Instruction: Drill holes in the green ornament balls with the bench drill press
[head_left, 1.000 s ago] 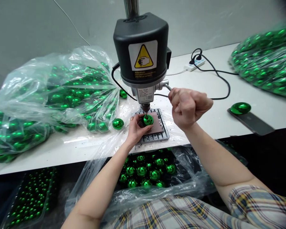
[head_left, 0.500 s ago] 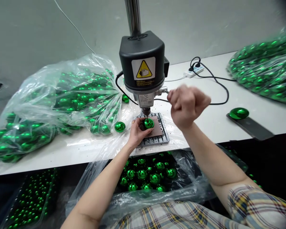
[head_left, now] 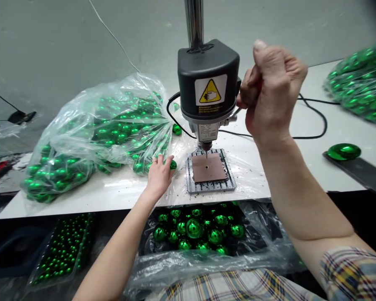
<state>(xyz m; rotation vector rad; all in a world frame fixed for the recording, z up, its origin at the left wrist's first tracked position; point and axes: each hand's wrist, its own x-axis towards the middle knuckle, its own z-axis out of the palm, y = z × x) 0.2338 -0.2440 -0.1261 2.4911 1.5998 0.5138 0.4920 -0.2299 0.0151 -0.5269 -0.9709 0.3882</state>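
Note:
My left hand (head_left: pixel 161 176) is on the white table, fingers apart, reaching at a shiny green ball (head_left: pixel 173 164). The hand partly hides this ball, which shows beside the fingers. My right hand (head_left: pixel 273 90) is raised beside a black drill press (head_left: pixel 208 77), its fingers wrapped round the feed lever (head_left: pixel 236 113); the grip is mostly hidden. Under the drill bit (head_left: pixel 207 154), a brown square pad (head_left: pixel 217 169) with a small hole lies on the grey slotted base plate (head_left: pixel 211 187). Dark shavings are scattered about the base.
A clear plastic bag (head_left: pixel 113 108) of green balls lies at left, another bag (head_left: pixel 362 85) at far right. Several green balls (head_left: pixel 214 236) lie in plastic below the table edge. A green ball (head_left: pixel 344 151) rests on a phone (head_left: pixel 360 169). A black cable (head_left: pixel 319 136) crosses the table.
My left hand has moved left from the pad to the loose ball. The ball under the bit is gone from the pad. My right hand has risen with the lever. The view has shifted.

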